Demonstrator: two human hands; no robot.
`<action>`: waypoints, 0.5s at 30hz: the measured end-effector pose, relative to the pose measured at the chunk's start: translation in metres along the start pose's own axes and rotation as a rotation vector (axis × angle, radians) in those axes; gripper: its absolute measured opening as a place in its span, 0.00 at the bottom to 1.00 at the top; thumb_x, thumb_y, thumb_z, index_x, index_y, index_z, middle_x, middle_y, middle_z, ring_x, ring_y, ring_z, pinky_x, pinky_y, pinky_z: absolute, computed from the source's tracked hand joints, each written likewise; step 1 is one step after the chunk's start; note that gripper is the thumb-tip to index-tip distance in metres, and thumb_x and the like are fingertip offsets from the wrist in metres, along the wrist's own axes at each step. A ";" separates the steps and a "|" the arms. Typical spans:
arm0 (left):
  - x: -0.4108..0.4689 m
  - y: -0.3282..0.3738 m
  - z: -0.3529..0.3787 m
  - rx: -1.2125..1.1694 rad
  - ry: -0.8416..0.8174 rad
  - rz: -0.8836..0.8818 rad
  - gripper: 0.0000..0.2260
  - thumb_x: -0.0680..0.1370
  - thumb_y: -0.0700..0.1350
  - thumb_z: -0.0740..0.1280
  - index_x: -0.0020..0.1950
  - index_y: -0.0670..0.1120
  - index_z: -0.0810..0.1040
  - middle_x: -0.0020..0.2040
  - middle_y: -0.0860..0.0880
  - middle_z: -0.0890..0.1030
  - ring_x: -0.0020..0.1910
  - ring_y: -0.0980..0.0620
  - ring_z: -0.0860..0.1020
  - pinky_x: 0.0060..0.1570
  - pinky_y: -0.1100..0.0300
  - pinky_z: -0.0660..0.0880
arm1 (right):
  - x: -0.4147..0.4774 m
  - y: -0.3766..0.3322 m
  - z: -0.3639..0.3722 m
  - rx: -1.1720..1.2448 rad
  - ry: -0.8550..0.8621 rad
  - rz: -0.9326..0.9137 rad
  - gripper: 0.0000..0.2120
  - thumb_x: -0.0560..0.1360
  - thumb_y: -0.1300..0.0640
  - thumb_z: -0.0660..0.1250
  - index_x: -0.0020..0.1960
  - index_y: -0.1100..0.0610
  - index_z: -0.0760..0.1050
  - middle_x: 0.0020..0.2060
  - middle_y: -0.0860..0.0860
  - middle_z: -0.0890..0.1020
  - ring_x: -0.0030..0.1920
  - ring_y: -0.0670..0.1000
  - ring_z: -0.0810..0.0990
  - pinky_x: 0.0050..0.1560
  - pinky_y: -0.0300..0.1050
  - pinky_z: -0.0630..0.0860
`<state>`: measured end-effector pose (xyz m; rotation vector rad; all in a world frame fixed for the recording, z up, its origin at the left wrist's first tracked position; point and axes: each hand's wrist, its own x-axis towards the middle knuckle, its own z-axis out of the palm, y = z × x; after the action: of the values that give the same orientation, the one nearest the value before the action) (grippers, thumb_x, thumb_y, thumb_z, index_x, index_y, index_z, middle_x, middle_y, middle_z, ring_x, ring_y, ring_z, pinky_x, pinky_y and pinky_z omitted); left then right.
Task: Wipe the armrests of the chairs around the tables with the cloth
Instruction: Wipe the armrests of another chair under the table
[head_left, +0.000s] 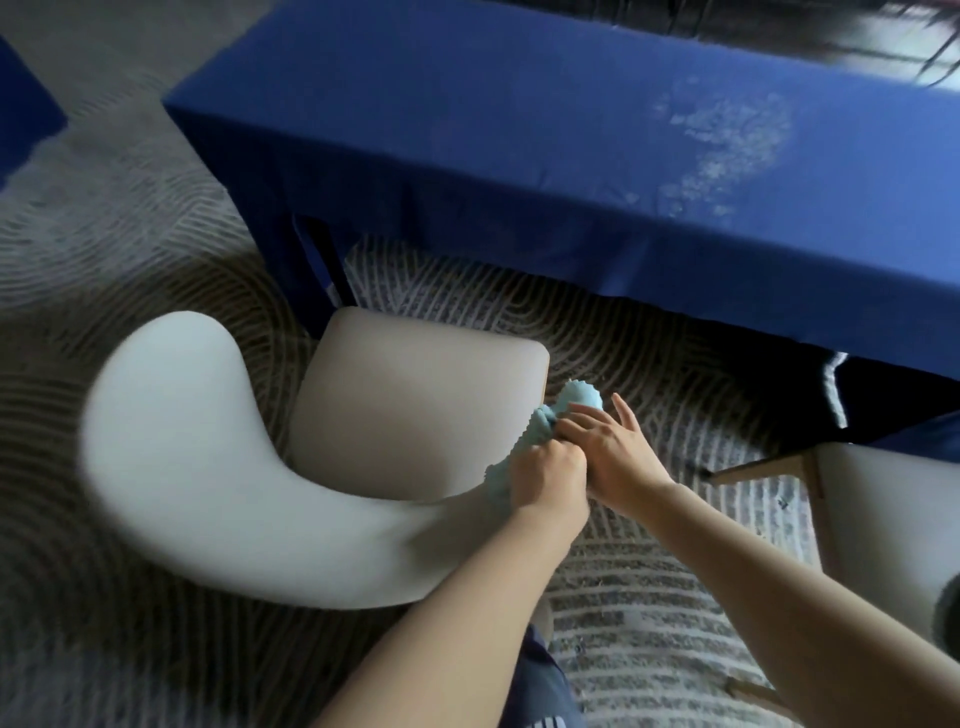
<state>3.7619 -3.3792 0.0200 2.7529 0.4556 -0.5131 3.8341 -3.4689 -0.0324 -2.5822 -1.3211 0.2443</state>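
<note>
**Wiping the armrest's tip**

The left hand (545, 478) is clenching the light-blue cloth (579, 400) around the end of the white chair's curved armrest (363, 545). The right hand (610, 449) is resting on the cloth, fingers loose. The next move likely calls for sliding the cloth along the curve.

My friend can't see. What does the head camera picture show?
The left hand grips a light blue cloth on the curved armrest of a white chair; the right hand touches it. A blue-covered table stands beyond.

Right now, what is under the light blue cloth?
The front end of the white armrest; the cloth covers its tip, so that part is hidden. The left hand grips the cloth.
</note>
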 end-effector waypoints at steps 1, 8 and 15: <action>-0.009 -0.005 0.001 0.009 0.009 0.016 0.15 0.77 0.36 0.63 0.64 0.41 0.72 0.61 0.42 0.77 0.61 0.44 0.76 0.57 0.53 0.73 | -0.004 -0.007 0.001 -0.011 0.025 -0.004 0.15 0.66 0.56 0.73 0.53 0.54 0.80 0.52 0.48 0.83 0.63 0.54 0.77 0.69 0.66 0.54; -0.062 -0.044 0.006 0.062 0.084 0.127 0.15 0.77 0.35 0.62 0.64 0.40 0.72 0.59 0.41 0.78 0.59 0.43 0.77 0.56 0.52 0.74 | -0.024 -0.060 0.009 -0.087 0.137 -0.030 0.15 0.68 0.45 0.59 0.45 0.51 0.79 0.42 0.44 0.82 0.54 0.51 0.81 0.69 0.64 0.62; -0.094 -0.088 0.023 0.108 0.191 0.246 0.15 0.48 0.44 0.81 0.29 0.44 0.80 0.26 0.48 0.78 0.25 0.53 0.78 0.23 0.65 0.71 | -0.040 -0.114 0.024 -0.148 0.125 0.013 0.20 0.59 0.51 0.77 0.49 0.53 0.81 0.44 0.46 0.83 0.53 0.54 0.82 0.66 0.65 0.63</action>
<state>3.6399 -3.3310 0.0162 2.9200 0.1301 -0.2216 3.7166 -3.4333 -0.0217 -2.6773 -1.3246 -0.0135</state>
